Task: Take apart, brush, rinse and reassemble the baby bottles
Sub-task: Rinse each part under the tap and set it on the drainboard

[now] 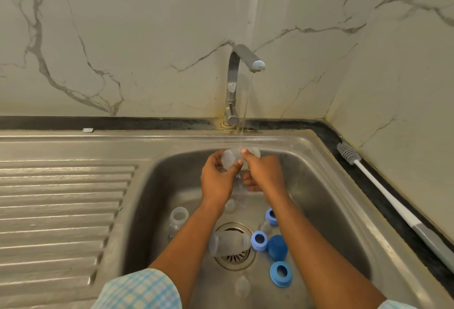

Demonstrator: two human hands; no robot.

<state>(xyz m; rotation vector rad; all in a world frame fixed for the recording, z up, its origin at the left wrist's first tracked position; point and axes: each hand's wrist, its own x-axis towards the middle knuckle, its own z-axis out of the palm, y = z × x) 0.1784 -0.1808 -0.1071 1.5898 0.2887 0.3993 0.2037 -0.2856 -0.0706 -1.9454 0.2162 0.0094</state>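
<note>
Head view: as I judge it, rinsing is the step in hand. Both hands hold a clear bottle part [229,158] under the thin stream from the tap [245,62], at the far side of the sink [326,185]. The left hand [217,177] has its fingers curled round the part's left end. The right hand [264,173] is clamped on the right end, thumb on top. The part seems to lie roughly level, long axis left to right. Which end is its mouth is too blurred to tell.

Nearer, a bottle [228,243] lies on its side over the drain [235,263], long axis left to right, with a blue ring [259,240] just beside its right end. A second bottle [178,219] stands tilted to its left, mouth up. The brush [348,155] lies on the surface [330,134] at right, head far, handle running near.

The next move likely calls for turning the part so water runs through it, then setting it apart from the unrinsed pieces.
</note>
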